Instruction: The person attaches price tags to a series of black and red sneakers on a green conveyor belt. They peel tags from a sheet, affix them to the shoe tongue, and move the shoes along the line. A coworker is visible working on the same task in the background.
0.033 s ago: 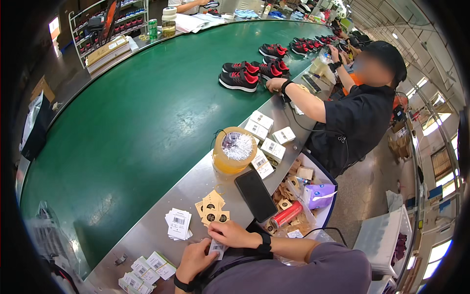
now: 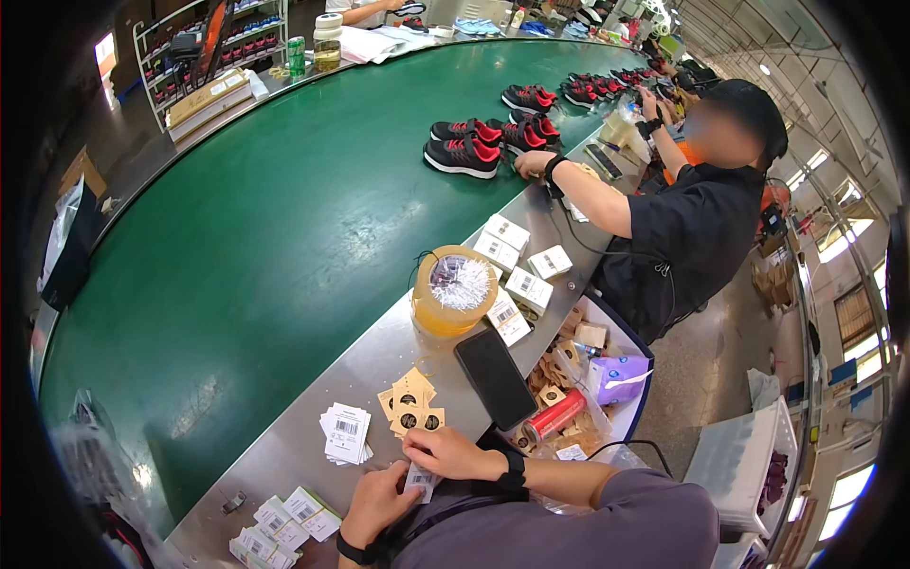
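Note:
At the table's near edge, my left hand (image 2: 377, 503) and my right hand (image 2: 453, 455) are closed together around a white barcode tag (image 2: 423, 482). Fingers cover part of it, so I cannot tell whether it is one tag or a small stack. Just beyond my hands lie a loose pile of white barcode tags (image 2: 345, 431) and some tan cardboard tags (image 2: 413, 396) with black round prints. Banded bundles of white tags (image 2: 275, 523) rest to the left of my left hand. A black phone (image 2: 495, 377) lies beyond my right hand.
A roll of yellowish tape (image 2: 442, 318) holds white strings, near stacks of white tags (image 2: 502, 242). Black and red shoes (image 2: 463, 157) stand on the green conveyor belt (image 2: 256, 256). To the right, a co-worker (image 2: 678, 209) touches a shoe; an open bin (image 2: 621, 332) sits below the table edge.

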`<state>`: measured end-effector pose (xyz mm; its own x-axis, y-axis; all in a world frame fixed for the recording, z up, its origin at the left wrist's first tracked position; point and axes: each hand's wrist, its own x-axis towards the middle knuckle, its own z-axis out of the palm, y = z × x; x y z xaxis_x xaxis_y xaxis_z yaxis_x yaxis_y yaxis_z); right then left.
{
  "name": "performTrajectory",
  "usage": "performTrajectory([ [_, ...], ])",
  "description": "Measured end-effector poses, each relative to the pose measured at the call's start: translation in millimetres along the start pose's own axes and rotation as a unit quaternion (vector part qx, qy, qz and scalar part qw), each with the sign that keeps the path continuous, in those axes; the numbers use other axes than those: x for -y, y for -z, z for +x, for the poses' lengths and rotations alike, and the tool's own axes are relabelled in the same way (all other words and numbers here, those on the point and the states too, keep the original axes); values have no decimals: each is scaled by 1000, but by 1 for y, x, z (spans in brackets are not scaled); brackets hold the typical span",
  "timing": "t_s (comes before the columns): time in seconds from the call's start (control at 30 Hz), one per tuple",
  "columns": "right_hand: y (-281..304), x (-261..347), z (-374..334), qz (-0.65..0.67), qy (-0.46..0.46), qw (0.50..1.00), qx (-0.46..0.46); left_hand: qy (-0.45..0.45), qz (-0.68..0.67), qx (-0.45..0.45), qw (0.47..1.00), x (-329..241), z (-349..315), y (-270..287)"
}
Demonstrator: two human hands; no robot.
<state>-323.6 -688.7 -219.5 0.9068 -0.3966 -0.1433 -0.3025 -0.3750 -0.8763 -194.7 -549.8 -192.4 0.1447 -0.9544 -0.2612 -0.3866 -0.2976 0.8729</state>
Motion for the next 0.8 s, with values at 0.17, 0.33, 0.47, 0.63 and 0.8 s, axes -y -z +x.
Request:
performTrajectory([
  [0.17,2,4,1,-4,-8,1000,5,5,-3,2,1000,1,0,0],
  [0.33,2,4,0,0,-6,1000,5,5,2,3,1000,1,0,0],
  [0.47,1,3,1,-2,-9,1000,9,5,6,8,1000,1,0,1],
  [0.63,2,5,1,4,-12,1000,8,4,13,9,1000,1,0,1],
  [0.8,1,2,0,-4,-6,1000,4,4,6,5,1000,1,0,0],
])
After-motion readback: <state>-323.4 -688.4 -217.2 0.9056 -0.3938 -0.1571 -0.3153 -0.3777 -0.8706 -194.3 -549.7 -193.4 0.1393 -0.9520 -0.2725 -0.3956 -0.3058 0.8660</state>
